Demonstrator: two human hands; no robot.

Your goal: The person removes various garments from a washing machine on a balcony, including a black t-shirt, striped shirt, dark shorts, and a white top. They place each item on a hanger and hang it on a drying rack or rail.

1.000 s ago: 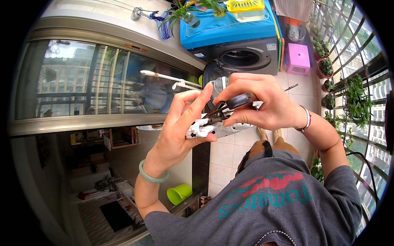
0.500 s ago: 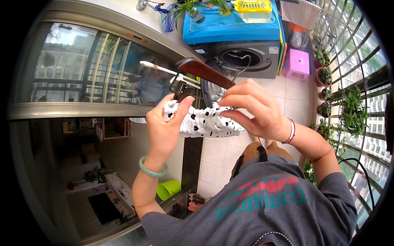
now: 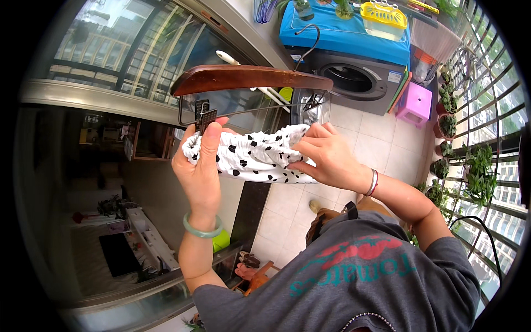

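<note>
My left hand [image 3: 198, 171] is closed on one gathered end of a white garment [image 3: 257, 155] with black spots and an elastic waistband. Its thumb presses up at a black metal clip [image 3: 207, 118] beside the waistband. That clip sits on the wire bar of a dark wooden hanger [image 3: 243, 79], which hangs above the cloth with its metal hook upward. At the garment's other end, my right hand [image 3: 330, 156] pinches the waistband. A second clip [image 3: 314, 100] shows on the bar above my right hand. Whether the left clip grips the fabric is hard to see.
A grey front-loading washing machine [image 3: 354, 77] with its round door open stands ahead, under a blue cover [image 3: 337, 27] holding a yellow basket [image 3: 384, 19]. A pink stool [image 3: 415, 103] is beside it. Potted plants line the railing at right; a sliding glass door [image 3: 127, 50] is at left.
The hanger has swung left and come level, so its whole length and hook show. My left hand has moved left with the garment's end, and the cloth is stretched wider between my hands.
</note>
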